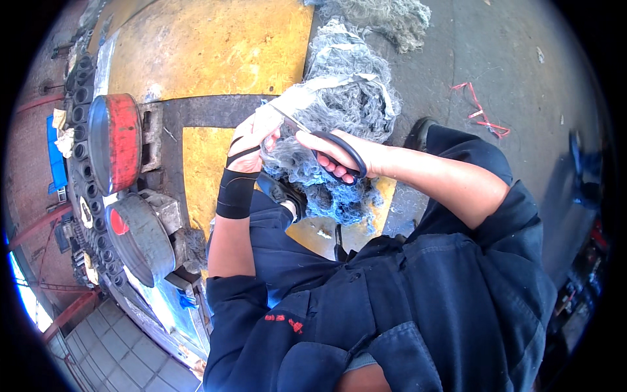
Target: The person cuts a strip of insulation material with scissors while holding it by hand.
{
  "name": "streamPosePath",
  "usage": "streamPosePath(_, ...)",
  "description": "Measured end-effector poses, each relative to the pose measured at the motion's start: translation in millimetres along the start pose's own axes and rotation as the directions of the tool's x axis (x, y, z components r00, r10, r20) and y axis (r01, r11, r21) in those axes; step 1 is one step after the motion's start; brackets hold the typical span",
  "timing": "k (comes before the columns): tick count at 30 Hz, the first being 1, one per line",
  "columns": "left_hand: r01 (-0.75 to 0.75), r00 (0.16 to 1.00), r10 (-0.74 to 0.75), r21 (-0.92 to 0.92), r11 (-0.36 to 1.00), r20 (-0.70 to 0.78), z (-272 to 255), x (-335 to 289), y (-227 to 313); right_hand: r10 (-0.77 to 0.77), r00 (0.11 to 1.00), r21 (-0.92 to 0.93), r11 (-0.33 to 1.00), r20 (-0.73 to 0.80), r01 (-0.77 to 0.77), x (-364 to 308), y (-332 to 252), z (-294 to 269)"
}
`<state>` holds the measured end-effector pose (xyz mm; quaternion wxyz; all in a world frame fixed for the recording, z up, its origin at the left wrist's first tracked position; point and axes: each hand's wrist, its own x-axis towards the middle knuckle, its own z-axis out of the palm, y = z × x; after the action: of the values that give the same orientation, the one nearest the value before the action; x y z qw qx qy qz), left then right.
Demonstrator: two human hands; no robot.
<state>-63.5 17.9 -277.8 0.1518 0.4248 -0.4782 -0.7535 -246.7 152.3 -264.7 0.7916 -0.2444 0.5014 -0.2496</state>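
In my right hand (356,151) is a pair of scissors (358,163) with large black handles, fingers through the loops. Their metal blades point up and left, toward my left hand (256,136), the tips close to its fingers. That hand is closed on the end of a whitish strip (297,98), which runs across a heap of tangled grey fibre (353,108). A black wrap (236,194) covers my left wrist. The heap lies below and beyond both hands, bluish at its near end. Whether the blades are open is hard to make out.
More loose fibre (398,19) lies at the far end. Yellow boards (215,49) cover part of the dark floor. On the left stand a red round drum-like part (121,144) and a grey one (140,238), beside a row of dark tubes (80,114). Red strapping (480,111) lies right.
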Motion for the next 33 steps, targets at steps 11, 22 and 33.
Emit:
streamPosePath(11, 0.054, 0.996, -0.057, 0.038, 0.998, 0.075, 3.9, -2.0, 0.1, -0.048, 0.999, 0.03, 0.998, 0.007, 0.048, 7.3, -1.4, -4.6)
streamPosePath(22, 0.097, 0.941, -0.055, -0.111, 0.989, 0.333, 9.8, -4.3, 8.7, -0.153, 0.988, 0.02, 0.988, 0.017, 0.153, 7.2, -3.4, -2.8)
streamPosePath(33, 0.032, 0.981, -0.075, 0.236, 0.971, 0.177, 18.3, -1.7, -6.3, -0.5, 0.753, -0.379, 0.856, -0.428, 0.352, -2.5, -45.1, -41.9)
